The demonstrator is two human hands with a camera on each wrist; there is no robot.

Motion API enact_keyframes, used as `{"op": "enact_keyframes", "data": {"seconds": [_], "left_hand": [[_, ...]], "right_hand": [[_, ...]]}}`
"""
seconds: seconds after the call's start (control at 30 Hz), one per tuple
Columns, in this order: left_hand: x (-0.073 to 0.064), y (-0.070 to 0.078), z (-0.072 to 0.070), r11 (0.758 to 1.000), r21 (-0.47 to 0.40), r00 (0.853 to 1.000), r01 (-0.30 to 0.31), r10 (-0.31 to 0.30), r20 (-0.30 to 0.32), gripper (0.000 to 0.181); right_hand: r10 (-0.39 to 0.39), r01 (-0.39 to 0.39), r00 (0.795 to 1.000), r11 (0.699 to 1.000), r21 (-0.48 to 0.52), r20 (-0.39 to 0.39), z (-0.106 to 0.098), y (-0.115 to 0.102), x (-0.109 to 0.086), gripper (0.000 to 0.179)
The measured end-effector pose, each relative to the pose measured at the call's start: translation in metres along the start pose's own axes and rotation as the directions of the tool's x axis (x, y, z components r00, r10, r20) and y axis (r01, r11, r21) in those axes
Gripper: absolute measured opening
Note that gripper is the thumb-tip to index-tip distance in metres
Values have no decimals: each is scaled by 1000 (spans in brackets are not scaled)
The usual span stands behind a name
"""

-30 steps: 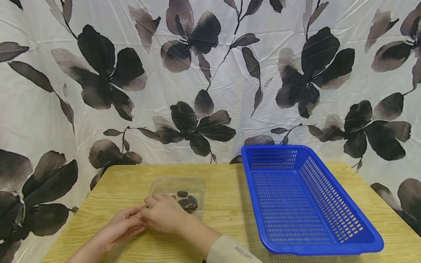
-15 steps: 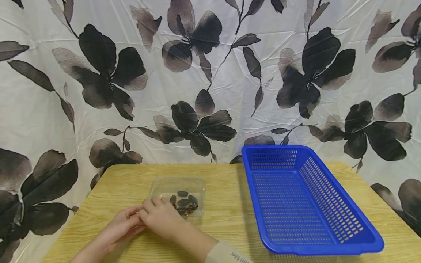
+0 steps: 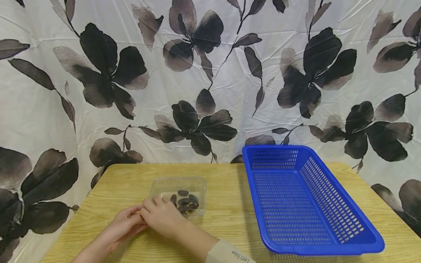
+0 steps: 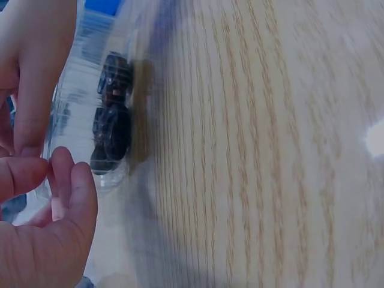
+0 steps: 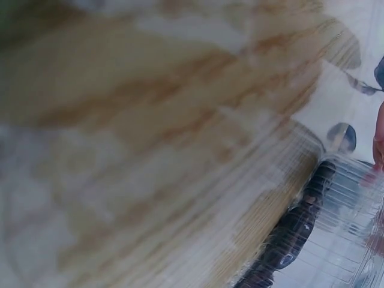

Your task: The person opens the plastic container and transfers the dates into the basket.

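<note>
Yellow wood grain covers the table [image 3: 227, 208], where two forearms reach in from the near edge, the right one in a pale sleeve [image 3: 227, 252] with dark lettering. The left hand [image 3: 126, 223] is partly curled, its thumb and fingertips drawn close together. The right hand [image 3: 164, 218] bends over from the other side, back upward and fingers bent down, so that the fingertips of both meet or nearly meet at the near left corner of a clear plastic box [image 3: 181, 178]. Whether either hand grips the box's edge or anything else cannot be told; the fingertips are partly hidden. The box sits on the table, left of the middle, and dark, glossy oval pieces [image 3: 184, 201] lie inside it, mostly toward its right side. Well apart to the right rests a long blue basket [image 3: 323, 250] with slotted sides. Behind the table hangs a creased white cloth [image 3: 250, 128] printed with black and grey-brown flowers and leaves.
</note>
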State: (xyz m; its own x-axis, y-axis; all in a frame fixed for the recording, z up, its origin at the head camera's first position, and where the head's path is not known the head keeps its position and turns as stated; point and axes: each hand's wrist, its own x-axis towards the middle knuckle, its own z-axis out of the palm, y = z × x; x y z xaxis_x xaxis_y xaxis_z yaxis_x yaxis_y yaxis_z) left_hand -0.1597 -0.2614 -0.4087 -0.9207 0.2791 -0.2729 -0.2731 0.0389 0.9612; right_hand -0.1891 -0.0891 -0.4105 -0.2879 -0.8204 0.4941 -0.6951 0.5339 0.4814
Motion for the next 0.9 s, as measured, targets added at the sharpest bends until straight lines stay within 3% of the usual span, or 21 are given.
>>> {"op": "enact_keyframes", "data": {"seconds": [0.47, 0.7, 0.9], "left_hand": [[1, -1, -1, 1000, 5, 1000, -16, 16, 3, 59], [2, 0, 1, 1000, -1, 999, 20, -20, -49, 63], [2, 0, 3, 1000, 20, 997, 16, -14, -75, 63]], "right_hand": [[39, -38, 999, 998, 58, -1, 2, -3, 1, 15], [54, -54, 999, 996, 70, 0, 2, -3, 1, 16], [97, -91, 994, 990, 110, -44, -4, 2, 8, 19]]}}
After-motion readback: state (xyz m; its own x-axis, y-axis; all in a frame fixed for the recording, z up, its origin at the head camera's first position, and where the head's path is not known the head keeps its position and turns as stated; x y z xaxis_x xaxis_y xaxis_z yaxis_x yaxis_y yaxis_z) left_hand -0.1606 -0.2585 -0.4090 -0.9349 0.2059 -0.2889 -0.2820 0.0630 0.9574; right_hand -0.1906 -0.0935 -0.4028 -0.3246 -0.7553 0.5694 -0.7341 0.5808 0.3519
